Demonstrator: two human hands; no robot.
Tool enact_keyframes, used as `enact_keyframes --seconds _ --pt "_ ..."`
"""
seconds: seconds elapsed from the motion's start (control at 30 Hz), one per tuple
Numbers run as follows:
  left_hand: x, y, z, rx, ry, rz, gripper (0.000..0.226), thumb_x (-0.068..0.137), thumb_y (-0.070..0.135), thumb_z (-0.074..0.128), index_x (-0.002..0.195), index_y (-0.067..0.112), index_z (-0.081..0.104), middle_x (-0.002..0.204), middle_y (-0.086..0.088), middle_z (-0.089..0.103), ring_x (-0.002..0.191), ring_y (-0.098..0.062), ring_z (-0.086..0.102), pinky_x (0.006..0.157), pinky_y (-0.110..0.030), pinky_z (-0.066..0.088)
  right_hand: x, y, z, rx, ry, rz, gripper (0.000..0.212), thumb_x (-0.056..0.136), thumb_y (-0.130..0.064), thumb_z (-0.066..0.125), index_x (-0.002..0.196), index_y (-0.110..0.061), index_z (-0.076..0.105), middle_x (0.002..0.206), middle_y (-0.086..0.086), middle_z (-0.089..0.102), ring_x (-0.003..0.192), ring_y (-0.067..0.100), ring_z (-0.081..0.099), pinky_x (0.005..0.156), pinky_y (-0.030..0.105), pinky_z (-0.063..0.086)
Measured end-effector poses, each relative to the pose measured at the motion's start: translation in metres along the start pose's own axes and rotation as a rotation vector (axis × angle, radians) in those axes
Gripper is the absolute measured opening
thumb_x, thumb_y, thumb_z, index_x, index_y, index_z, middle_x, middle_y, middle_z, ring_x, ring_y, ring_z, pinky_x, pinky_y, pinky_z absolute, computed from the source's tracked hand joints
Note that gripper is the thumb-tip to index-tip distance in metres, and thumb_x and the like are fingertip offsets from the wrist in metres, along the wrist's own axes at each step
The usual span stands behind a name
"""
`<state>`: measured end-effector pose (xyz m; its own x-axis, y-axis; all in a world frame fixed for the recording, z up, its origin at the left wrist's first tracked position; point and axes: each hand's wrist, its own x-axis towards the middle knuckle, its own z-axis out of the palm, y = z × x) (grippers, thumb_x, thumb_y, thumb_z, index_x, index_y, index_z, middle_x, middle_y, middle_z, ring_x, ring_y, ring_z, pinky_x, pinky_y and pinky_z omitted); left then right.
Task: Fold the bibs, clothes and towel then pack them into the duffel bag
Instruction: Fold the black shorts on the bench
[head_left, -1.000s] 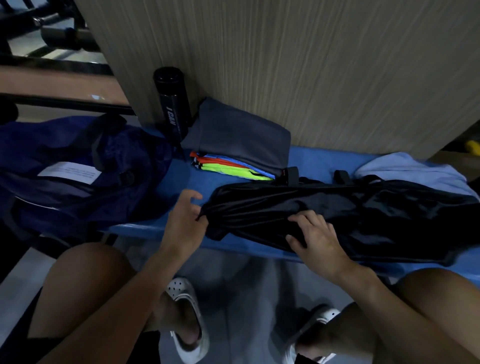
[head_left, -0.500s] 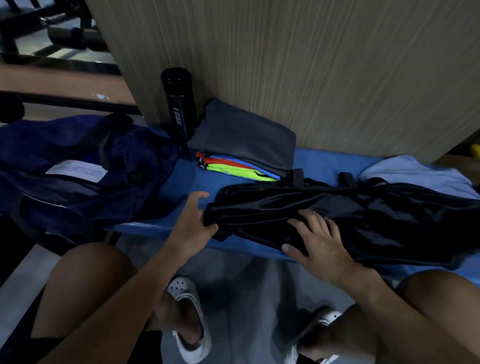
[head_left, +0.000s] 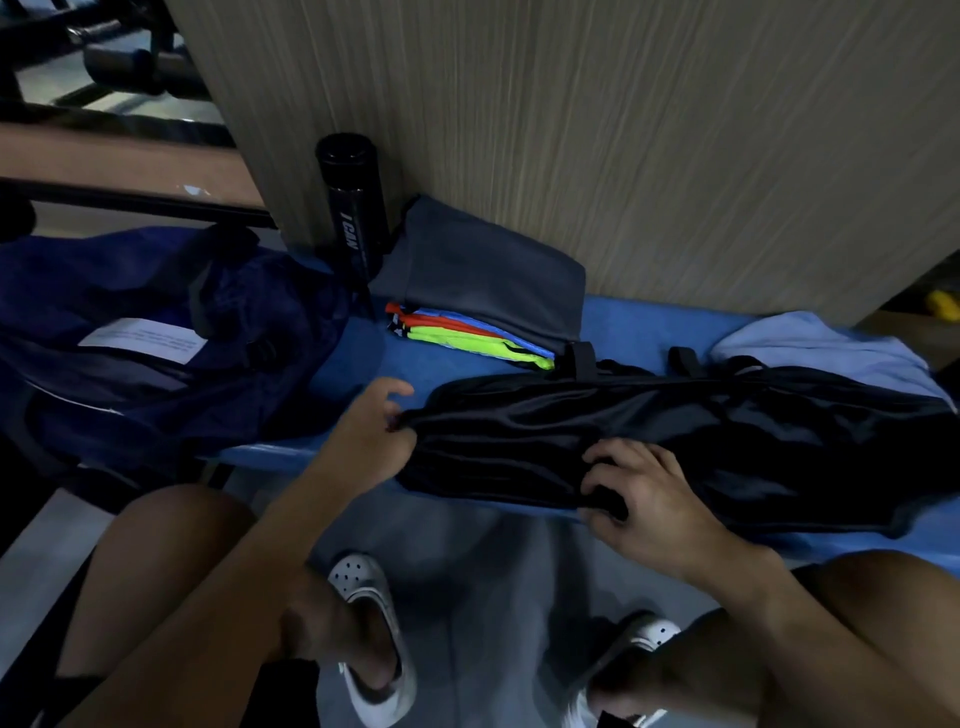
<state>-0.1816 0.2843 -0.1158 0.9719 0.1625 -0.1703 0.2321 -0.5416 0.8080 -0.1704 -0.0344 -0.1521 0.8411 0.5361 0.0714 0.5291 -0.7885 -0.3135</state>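
A black shiny garment (head_left: 675, 436) lies lengthwise on the blue bench (head_left: 639, 327). My left hand (head_left: 369, 436) pinches its left end. My right hand (head_left: 639, 499) grips its near edge, fingers curled into the cloth. Behind it sits a stack of folded bibs (head_left: 467, 338) in red, blue and neon yellow, with a folded grey cloth (head_left: 483, 270) on top. A light blue cloth (head_left: 810, 348) lies crumpled at the right, partly under the black garment. The navy duffel bag (head_left: 130, 332) lies at the left end of the bench.
A black bottle (head_left: 353, 208) stands against the wooden wall panel (head_left: 623, 130) behind the bench. My knees and white clogs (head_left: 374, 634) are below the bench edge. Gym equipment bars (head_left: 119, 57) sit at the far left.
My left hand closed onto the garment's left end. My right hand slid to the near edge and curled its fingers into the cloth.
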Motion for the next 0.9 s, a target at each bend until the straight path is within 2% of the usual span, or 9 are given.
enact_keyframes --seconds 0.1,0.23,0.4,0.57,0.67,0.7,0.77,0.83,0.9 --pt "0.008 0.006 0.007 -0.027 0.181 0.092 0.022 0.092 0.008 0.062 0.114 0.012 0.062 0.097 -0.001 0.064 0.092 -0.018 0.063 0.09 -0.033 0.05 0.005 -0.004 0.0 0.037 0.091 0.022 0.041 0.084 -0.058 0.044 0.098 -0.027 0.067 0.112 -0.015 0.055 0.113 0.006 0.046 0.098 0.028 0.024" --pt "0.019 0.016 0.021 0.031 0.17 0.241 0.025 0.091 0.023 0.07 0.115 0.016 0.068 0.105 0.005 0.067 0.096 -0.007 0.06 0.084 -0.013 0.043 0.016 -0.002 -0.001 0.001 0.198 0.057 0.039 0.089 -0.046 0.042 0.107 -0.021 0.065 0.11 -0.008 0.057 0.108 0.018 0.053 0.091 0.033 0.036" --pt "0.048 0.016 0.036 0.167 0.056 0.2 0.037 0.088 0.031 0.074 0.12 0.013 0.068 0.112 0.001 0.065 0.101 -0.012 0.058 0.087 -0.027 0.046 0.029 0.006 -0.002 -0.031 0.237 0.107 0.034 0.089 -0.04 0.045 0.11 -0.021 0.063 0.112 -0.005 0.057 0.11 0.018 0.05 0.092 0.035 0.038" --pt "0.064 0.018 0.041 0.298 0.1 0.202 0.005 0.085 0.028 0.075 0.083 0.025 0.072 0.086 0.01 0.063 0.086 -0.018 0.062 0.082 -0.039 0.051 0.034 0.014 0.003 -0.051 0.2 0.109 0.035 0.089 -0.041 0.042 0.111 -0.022 0.062 0.111 -0.006 0.056 0.109 0.018 0.05 0.091 0.033 0.036" --pt "0.078 0.021 0.029 0.244 0.236 0.129 0.036 0.088 0.023 0.07 0.056 0.022 0.053 0.061 0.008 0.055 0.071 -0.026 0.061 0.065 -0.033 0.043 0.037 0.016 -0.001 -0.055 0.232 0.104 0.035 0.089 -0.041 0.042 0.109 -0.022 0.063 0.111 -0.007 0.055 0.108 0.017 0.051 0.091 0.032 0.034" --pt "0.083 0.02 0.024 0.196 0.294 0.094 0.033 0.089 0.021 0.068 0.058 0.018 0.056 0.062 0.004 0.058 0.072 -0.028 0.062 0.065 -0.032 0.043 0.038 0.016 -0.002 -0.066 0.243 0.099 0.034 0.089 -0.04 0.042 0.109 -0.021 0.063 0.112 -0.007 0.055 0.11 0.017 0.051 0.093 0.033 0.033" --pt "0.086 0.021 0.018 0.135 0.362 0.01 0.007 0.089 0.014 0.063 0.085 0.014 0.069 0.084 -0.004 0.069 0.088 -0.029 0.066 0.079 -0.038 0.052 0.039 0.016 -0.004 -0.115 0.23 0.105 0.038 0.09 -0.041 0.042 0.113 -0.02 0.063 0.12 -0.004 0.052 0.119 0.019 0.048 0.1 0.035 0.029" --pt "0.078 0.025 0.024 0.253 0.419 -0.004 0.026 0.086 0.008 0.056 0.109 0.014 0.064 0.106 -0.009 0.065 0.101 -0.034 0.06 0.091 -0.05 0.049 0.038 0.018 0.0 -0.198 0.176 0.153 0.045 0.091 -0.046 0.039 0.123 -0.021 0.058 0.134 0.001 0.049 0.133 0.023 0.041 0.109 0.042 0.024" --pt "0.064 0.029 0.039 0.376 0.485 0.221 0.032 0.079 0.006 0.05 0.108 0.011 0.062 0.104 -0.013 0.061 0.096 -0.038 0.057 0.085 -0.052 0.048 0.036 0.019 0.008 -0.265 0.073 0.221 0.057 0.092 -0.053 0.031 0.137 -0.021 0.049 0.148 0.005 0.041 0.143 0.026 0.03 0.114 0.053 0.022"
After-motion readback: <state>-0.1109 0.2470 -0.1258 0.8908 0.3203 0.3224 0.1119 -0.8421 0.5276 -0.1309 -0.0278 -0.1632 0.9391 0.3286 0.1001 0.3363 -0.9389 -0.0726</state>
